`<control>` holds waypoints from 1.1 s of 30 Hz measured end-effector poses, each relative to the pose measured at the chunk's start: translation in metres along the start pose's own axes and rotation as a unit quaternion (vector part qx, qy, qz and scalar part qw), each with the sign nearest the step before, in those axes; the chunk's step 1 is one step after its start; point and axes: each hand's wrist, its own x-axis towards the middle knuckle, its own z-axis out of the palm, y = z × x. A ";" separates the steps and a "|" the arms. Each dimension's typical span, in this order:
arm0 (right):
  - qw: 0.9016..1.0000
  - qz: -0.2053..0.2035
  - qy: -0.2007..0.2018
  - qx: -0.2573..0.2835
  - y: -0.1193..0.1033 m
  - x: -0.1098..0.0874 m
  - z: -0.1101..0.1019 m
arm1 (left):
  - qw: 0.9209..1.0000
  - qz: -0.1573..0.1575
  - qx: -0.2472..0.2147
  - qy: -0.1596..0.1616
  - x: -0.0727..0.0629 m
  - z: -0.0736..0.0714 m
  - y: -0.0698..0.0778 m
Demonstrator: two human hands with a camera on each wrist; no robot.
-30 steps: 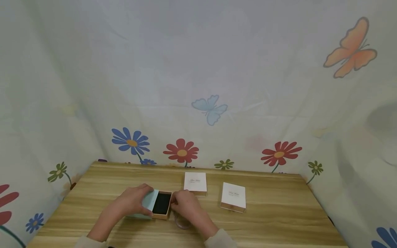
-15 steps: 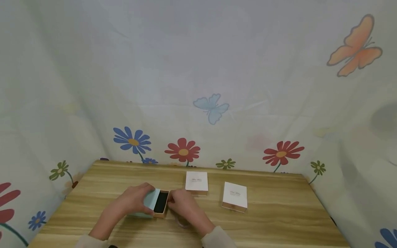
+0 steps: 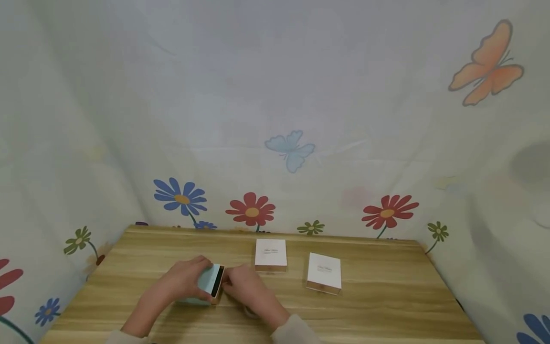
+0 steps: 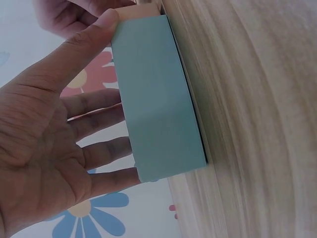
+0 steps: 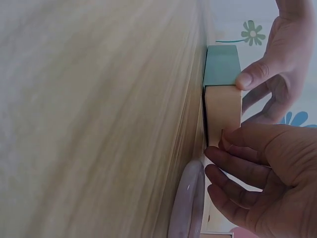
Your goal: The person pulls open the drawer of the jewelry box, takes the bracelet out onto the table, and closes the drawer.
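A drawer-style gift box with a teal sleeve [image 4: 158, 99] stands on the table at centre left. My left hand [image 3: 186, 279] grips the sleeve, thumb on the near side and fingers across the far side. From the sleeve's right end a short length of the tan drawer [image 5: 223, 111] sticks out, with a narrow strip of black lining [image 3: 217, 281] showing. My right hand [image 3: 247, 286] is at the drawer's outer end, thumb and forefinger pinching at its face; what lies between them is mostly hidden. Below that hand a pale lilac bangle [image 5: 184, 203] lies on the wood, largely covered in the head view.
Two white-topped boxes with printed lettering rest farther right: one box [image 3: 270, 253] near the back edge, the other box [image 3: 324, 272] to its right. A floral cloth [image 3: 292, 191] hangs behind the wood-grain table [image 3: 378, 306].
The drawer has slid left into the teal sleeve, so the black strip is much narrower. My right hand has moved left with it; my left hand has stayed nearly still on the sleeve.
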 end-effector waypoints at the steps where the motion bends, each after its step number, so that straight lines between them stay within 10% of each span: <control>1: 1.000 0.000 -0.002 0.003 -0.002 0.000 0.001 | 1.000 0.001 0.000 0.000 0.000 0.000 -0.001; 33: 0.998 0.000 -0.011 0.061 0.017 -0.018 -0.012 | 1.000 0.013 0.002 -0.001 -0.004 -0.003 0.002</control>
